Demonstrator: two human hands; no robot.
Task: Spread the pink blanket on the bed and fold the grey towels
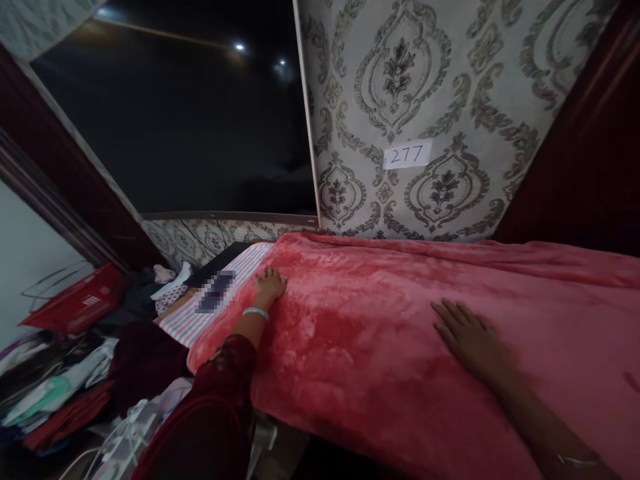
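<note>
A plush pink-red blanket [360, 320] lies spread over a long surface, its front edge hanging down toward me. My left hand [271, 285] rests flat on it near its left end, fingers stretched out; a silvery bracelet circles that wrist. Farther right, my right hand [467, 333] lies palm down on the blanket with its fingers apart. Neither hand grips anything. Beyond the blanket's left end shows a striped cloth [187, 327], with a pixelated dark rectangle on top of it.
A large black television [200, 120] hangs on the patterned wall behind. A paper label [408, 155] reading 277 is stuck there. At left are a red bag [83, 300] and heaped folded clothes [60, 400]. White cables or plastic parts [133, 427] lie near my left arm.
</note>
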